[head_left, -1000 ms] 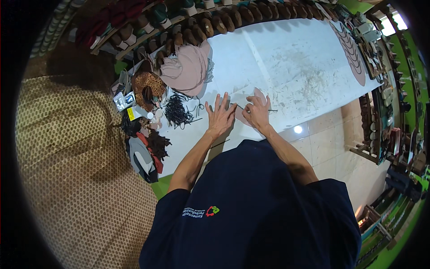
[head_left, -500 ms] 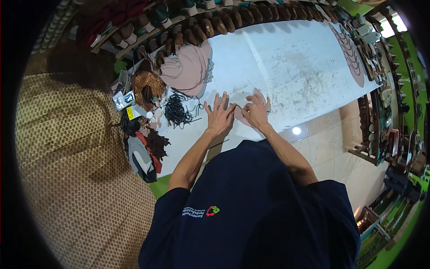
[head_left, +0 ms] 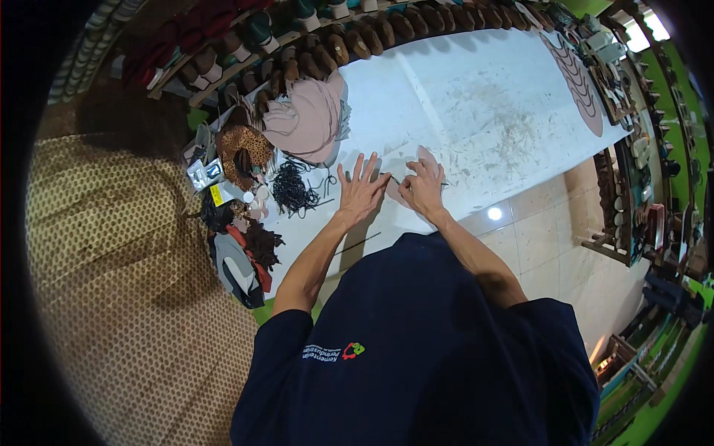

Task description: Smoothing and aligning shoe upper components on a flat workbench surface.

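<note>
On the white tabletop (head_left: 468, 89), a pale pink sole-shaped piece (head_left: 427, 157) lies partly under my right hand (head_left: 422, 192). The right fingers are curled in a pinch on a short, thin black cord (head_left: 396, 179), and a dark end pokes out beyond the hand's far side. To the left, my left hand (head_left: 360, 195) rests with fingers spread, its thumb tip at the cord's other end. A tangled heap of black cords (head_left: 294, 189) sits left of that hand. Behind it is a stack of pale pink cut pieces (head_left: 309, 119).
Leopard-print material (head_left: 244, 146) and dark, red and grey scraps (head_left: 239, 260) crowd the table's left end. Rows of brown shoe forms (head_left: 375, 36) line the far edge. More pink sole shapes (head_left: 576, 85) lie at the far right. A shoe rack (head_left: 613, 208) stands beyond the tiled floor.
The right hand has shifted slightly left and lower, and its fingers have closed further. More of the black cord shows between the hands. The left hand stays nearly in place, fingers spread.
</note>
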Available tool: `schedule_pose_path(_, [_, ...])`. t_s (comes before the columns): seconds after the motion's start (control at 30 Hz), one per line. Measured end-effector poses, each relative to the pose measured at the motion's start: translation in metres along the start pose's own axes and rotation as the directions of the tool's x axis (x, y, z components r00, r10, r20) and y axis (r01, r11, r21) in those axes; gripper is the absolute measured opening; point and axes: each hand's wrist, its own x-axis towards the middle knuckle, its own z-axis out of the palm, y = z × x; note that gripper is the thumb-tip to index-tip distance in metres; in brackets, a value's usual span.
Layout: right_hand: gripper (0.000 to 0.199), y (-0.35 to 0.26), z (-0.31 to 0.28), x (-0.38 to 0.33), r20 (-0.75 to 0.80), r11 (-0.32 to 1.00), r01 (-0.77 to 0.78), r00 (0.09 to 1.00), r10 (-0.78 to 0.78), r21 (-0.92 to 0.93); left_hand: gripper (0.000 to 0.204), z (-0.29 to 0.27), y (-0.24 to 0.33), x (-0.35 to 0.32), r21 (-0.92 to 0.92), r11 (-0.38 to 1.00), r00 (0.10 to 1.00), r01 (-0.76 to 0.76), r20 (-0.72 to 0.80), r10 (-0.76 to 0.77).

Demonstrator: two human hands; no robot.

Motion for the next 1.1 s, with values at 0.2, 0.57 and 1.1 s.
schedule_pose_path(0.2, [0.017,0.001,-0.001,-0.002,-0.009,1.0,0.011,1.0,-0.011,-0.002,0.049,-0.001,-0.003,0.004,0.11,0.99,0.995,-0.086,-0.03,0.09])
schedule_pose_path(0.57, [0.014,0.0,-0.003,-0.001,-0.014,1.0,0.001,1.0,-0.001,0.001,0.041,0.009,0.018,-0.001,-0.354,0.923,0.984,0.149,-0.043,-0.175])
schedule_pose_path(1.1, [0.014,-0.002,-0.003,0.0,-0.027,1.0,0.011,1.0,-0.011,-0.011,0.049,0.015,0.014,-0.004,-0.025,1.0,1.0,0.016,-0.025,-0.017])
